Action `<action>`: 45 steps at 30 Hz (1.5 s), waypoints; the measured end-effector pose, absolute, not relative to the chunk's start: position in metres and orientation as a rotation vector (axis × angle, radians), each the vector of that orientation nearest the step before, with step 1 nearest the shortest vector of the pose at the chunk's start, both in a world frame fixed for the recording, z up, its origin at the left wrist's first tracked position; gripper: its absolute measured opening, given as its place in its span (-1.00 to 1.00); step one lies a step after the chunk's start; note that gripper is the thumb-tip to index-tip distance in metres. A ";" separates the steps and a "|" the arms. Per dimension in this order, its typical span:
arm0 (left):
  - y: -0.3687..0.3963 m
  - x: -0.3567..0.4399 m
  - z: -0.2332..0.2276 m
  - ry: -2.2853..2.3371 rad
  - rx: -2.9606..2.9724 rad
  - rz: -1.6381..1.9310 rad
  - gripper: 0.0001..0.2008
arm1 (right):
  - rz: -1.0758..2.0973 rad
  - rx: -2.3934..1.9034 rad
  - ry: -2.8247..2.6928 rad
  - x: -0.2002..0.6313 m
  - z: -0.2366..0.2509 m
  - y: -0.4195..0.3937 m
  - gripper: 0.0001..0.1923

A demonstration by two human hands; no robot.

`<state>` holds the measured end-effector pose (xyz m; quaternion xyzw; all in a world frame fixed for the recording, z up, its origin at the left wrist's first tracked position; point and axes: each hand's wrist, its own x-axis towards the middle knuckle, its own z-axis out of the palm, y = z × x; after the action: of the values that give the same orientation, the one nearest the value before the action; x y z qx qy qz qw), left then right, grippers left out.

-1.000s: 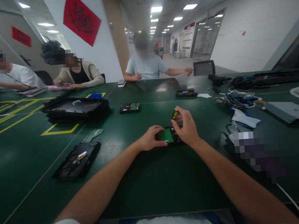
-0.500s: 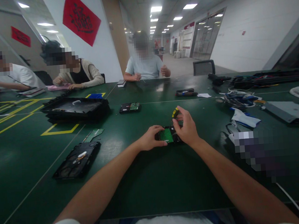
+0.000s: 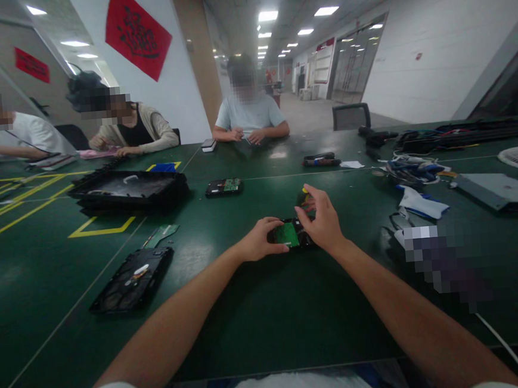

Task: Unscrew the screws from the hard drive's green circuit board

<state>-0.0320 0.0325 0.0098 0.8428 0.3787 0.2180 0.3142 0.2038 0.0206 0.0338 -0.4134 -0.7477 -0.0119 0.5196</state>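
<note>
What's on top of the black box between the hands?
A green board shows on the black box. The left hand hides some of the box's left end, the right hand some of its right, so I can't see there, or underneath.

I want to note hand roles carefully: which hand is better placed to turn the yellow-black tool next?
Probably the right hand: its fingers hold the tool at the green-board device. The left hand is occupied, holding the device's left end.
</note>
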 end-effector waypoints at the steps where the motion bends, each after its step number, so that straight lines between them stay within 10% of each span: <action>1: 0.033 -0.032 0.010 0.998 2.224 0.572 -0.14 | -0.031 -0.989 -1.800 0.204 0.034 0.020 -0.36; 45: 0.032 -0.033 0.008 0.989 2.247 0.580 -0.15 | 0.009 -0.966 -1.811 0.204 0.035 0.019 -0.37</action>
<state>-0.0328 0.0316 0.0077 0.8484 0.3734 0.2191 0.3044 0.2043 0.0194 0.0354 -0.4026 -0.7547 0.0039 0.5180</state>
